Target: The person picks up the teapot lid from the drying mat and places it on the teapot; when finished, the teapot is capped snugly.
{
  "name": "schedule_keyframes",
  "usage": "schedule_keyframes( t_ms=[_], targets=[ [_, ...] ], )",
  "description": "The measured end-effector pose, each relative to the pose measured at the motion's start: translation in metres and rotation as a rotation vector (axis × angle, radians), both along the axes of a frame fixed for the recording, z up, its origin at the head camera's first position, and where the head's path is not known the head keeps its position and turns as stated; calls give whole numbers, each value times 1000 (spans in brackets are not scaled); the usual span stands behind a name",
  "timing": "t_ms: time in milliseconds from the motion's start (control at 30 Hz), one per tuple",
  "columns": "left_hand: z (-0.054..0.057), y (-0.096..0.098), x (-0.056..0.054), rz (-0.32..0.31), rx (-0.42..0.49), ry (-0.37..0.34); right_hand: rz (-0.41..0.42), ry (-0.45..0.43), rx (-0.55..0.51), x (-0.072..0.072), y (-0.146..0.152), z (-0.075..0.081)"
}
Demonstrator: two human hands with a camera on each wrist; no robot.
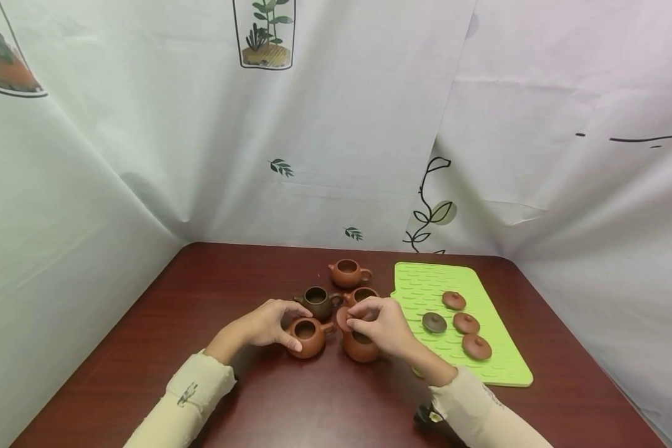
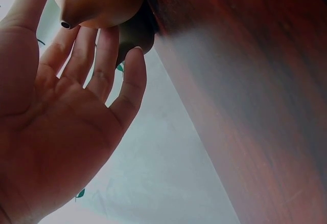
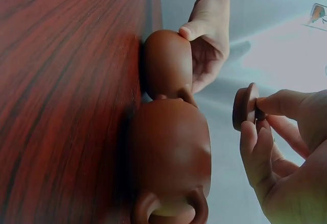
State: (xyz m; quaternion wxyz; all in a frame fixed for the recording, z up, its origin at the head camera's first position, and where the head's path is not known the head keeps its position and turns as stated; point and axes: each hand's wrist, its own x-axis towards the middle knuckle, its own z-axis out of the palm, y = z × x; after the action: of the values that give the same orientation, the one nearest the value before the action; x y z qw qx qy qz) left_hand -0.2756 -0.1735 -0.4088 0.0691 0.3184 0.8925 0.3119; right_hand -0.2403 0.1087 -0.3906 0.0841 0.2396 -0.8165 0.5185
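Observation:
My left hand [image 1: 267, 323] holds a lidless reddish-brown teapot [image 1: 312, 347] by its sides, thumb at the near rim and fingers behind. In the left wrist view its spout [image 2: 66, 22] points toward the palm. Between thumb and fingers of my right hand [image 1: 389, 325] is a matching teapot lid [image 3: 244, 105], pinched by its knob. The lid is tilted on edge, raised over a second open reddish-brown teapot [image 1: 361, 352]. That pot stands on the table just right of the held one, its handle [image 3: 145, 208] toward the right wrist camera.
Behind the hands stand a dark brown teapot [image 1: 317, 308] and two more reddish-brown ones, the farthest teapot [image 1: 345, 280] near the back edge. On the right lies a green ridged mat [image 1: 425, 283] bearing a dark lid [image 1: 434, 323] and several reddish lids [image 1: 477, 348]. White fabric walls surround the table.

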Motion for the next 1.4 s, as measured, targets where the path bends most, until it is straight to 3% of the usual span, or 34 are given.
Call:
schedule_keyframes(
  t_ms=[200, 533, 700, 1167, 1400],
  targets=[
    [-1, -1, -2, -8, 9, -13, 18, -9, -5, 3, -8, 2],
    [0, -1, -1, 3, 3, -24, 42, 22, 35, -5, -21, -9],
    [0, -1, -1, -4, 12, -12, 68, 22, 32, -7, -28, -11],
    [-2, -2, -2, -8, 14, -2, 41, -17, 106, -8, -46, -13],
    [-3, -2, -2, -18, 14, 37, 55, -10, 104, -9, -55, -13]
  ],
)
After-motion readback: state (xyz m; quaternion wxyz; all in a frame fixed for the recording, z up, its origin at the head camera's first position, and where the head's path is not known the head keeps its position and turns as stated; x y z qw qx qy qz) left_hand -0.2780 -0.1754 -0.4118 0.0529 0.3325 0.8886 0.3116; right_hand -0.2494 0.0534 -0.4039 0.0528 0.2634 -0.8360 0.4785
